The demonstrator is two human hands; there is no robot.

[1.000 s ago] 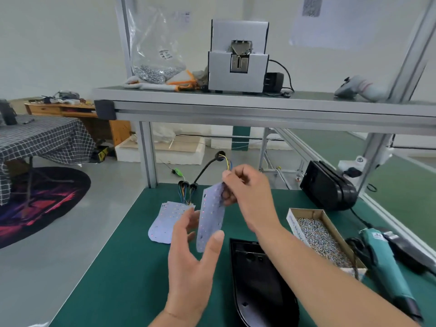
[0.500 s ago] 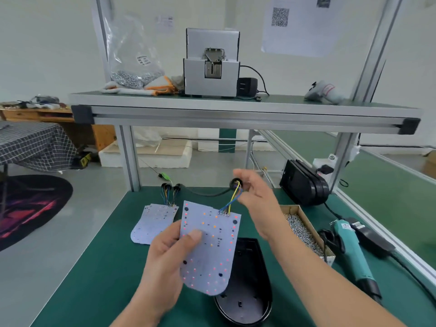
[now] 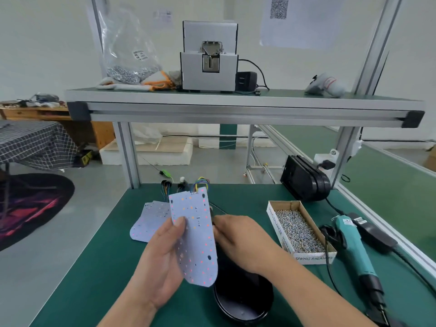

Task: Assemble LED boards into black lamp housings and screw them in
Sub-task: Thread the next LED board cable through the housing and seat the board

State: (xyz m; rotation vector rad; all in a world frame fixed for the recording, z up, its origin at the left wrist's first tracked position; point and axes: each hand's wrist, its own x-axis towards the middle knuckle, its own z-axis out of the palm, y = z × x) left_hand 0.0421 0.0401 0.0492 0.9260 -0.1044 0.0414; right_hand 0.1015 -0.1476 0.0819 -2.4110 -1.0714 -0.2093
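Head view, A: what was found changed against the frame half a second earlier?

B: The right hand (image 3: 240,239) had been lowered to the right edge of the pale, rounded LED board (image 3: 195,237), just over the black oval plastic lamp housing (image 3: 245,300). The board was held off the green bench mat (image 3: 99,267), tilted, with its LED face turned to the camera. It was gripped by the left hand (image 3: 162,260), thumb pressed on the face and fingers curled behind. The coloured wires (image 3: 200,185), earlier stretched toward the right hand, were looped above the board's top edge.

A: And the right hand's grip?

B: Its fingers were curled, the tips hidden behind the board. A thin black cable (image 3: 218,208) was seen running to them, but whether anything was pinched could not be told.

A: How many of each were counted?

B: One board was held. More pale boards (image 3: 148,220) were lying flat on the mat to the left, overlapped, so their number could not be fixed. One housing was lying open on the mat beneath the hands. A stack of black housings (image 3: 304,182) was stood on edge at the back right, its count unclear. One open cardboard box of small silver screws (image 3: 276,223) and one teal electric screwdriver (image 3: 351,246) were laid to the right. One grey screw-feeder machine (image 3: 208,57) was set on the upper shelf.
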